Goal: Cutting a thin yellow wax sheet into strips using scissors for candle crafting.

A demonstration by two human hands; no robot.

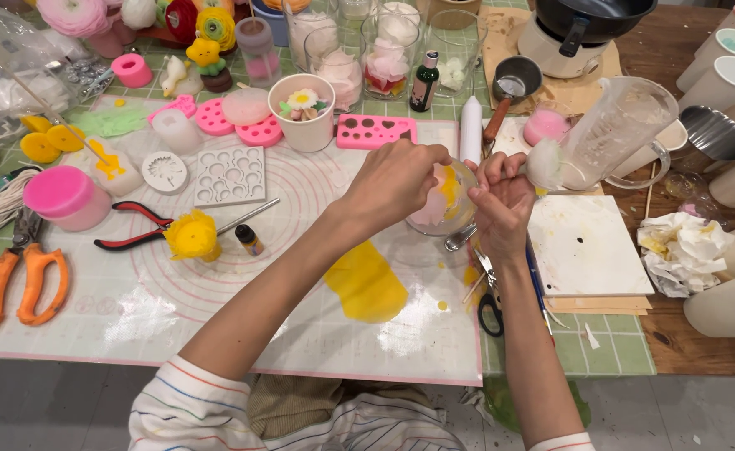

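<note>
1. The left hand (pixel 392 179) hovers over a small clear glass cup (pixel 447 200) near the middle of the surface (pixel 702 351). Its fingers are curled down onto the cup's near rim, closed around something I cannot make out.
2. The right hand (pixel 501 200) is just beside the cup on its right. Its fingers are bent in a pinch near the rim, and whether they grip anything cannot be told.
3. The glass cup holds pink and yellow material and stands on the translucent silicone mat (pixel 217 292) that covers the left and middle of the surface.
4. A yellow blot (pixel 366 282) lies on the mat on the near side of the cup.
5. A white pillar candle (pixel 471 129) stands upright just beyond the cup.
6. A pink mould with round holes (pixel 376 131) lies at the mat's far edge.
7. Beside that mould stands a white cup with flower shapes (pixel 302 113).
8. Left of the hands, on the mat, lie a yellow flower-shaped piece (pixel 192 236), a small dark bottle (pixel 249 240) and red-handled pliers (pixel 134 225).
9. Orange-handled scissors (pixel 17 284) lie at the mat's left edge.
10. To the right of the hands sits a white tile (pixel 589 246), with a clear measuring jug (pixel 618 134) beyond it.
11. Crumpled paper (pixel 685 250) lies towards the right edge of the surface.
</note>
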